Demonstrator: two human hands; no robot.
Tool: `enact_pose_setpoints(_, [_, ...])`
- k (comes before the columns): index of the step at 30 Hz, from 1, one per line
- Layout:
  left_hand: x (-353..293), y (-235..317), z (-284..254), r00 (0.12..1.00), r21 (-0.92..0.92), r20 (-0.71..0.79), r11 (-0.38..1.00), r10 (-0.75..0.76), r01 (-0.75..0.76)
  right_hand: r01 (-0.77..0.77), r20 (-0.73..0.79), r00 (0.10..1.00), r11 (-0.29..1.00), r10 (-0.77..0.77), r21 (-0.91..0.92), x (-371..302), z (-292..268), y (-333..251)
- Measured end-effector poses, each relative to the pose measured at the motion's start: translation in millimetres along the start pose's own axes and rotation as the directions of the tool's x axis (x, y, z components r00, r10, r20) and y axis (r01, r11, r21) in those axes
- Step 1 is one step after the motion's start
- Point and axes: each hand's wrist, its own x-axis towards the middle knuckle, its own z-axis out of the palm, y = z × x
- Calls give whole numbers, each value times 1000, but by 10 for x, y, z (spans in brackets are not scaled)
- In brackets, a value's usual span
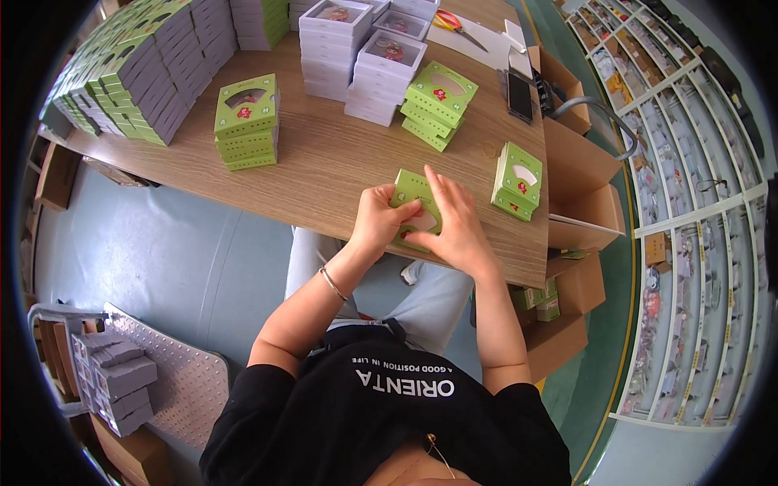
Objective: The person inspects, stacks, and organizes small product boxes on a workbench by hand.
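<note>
Near the table's front edge I have a green printed card box sleeve (404, 188) with a cut-out window. My left hand (378, 220) is closed on its left side, thumb laid over the front face. On the other side my right hand (460, 225) has its thumb across the lower part of the sleeve and its fingers along the right edge. Whether a box is inside the sleeve, I cannot tell. To the right lies a pile of flat green sleeves (519, 180). Ahead stand white boxes with clear lids (391, 61) and a leaning stack of green boxes (438, 101).
More green boxes (247, 121) stand left of centre, and a large block of stacked boxes (134, 77) fills the far left. Scissors (458, 28) and a phone (519, 97) lie at the far right. Open cartons (579, 198) flank the table's right edge.
</note>
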Motion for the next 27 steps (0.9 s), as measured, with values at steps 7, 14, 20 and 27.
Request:
enact_pose_setpoints(7, [55, 119, 46, 996, 37, 43, 996, 83, -85, -108, -78, 983, 869, 166, 484, 61, 63, 257])
enact_pose_setpoints(14, [98, 105, 170, 885, 830, 4, 491, 467, -263, -336, -26, 834, 544, 551, 769, 166, 409, 529])
enact_pose_setpoints(20, [74, -204, 261, 848, 890, 456, -159, 270, -428, -359, -120, 863, 763, 490, 537, 222, 443, 682])
enact_pose_setpoints(27, [215, -232, 318, 845, 862, 491, -255, 210, -437, -330, -71, 944, 927, 323, -176, 169, -875, 1025])
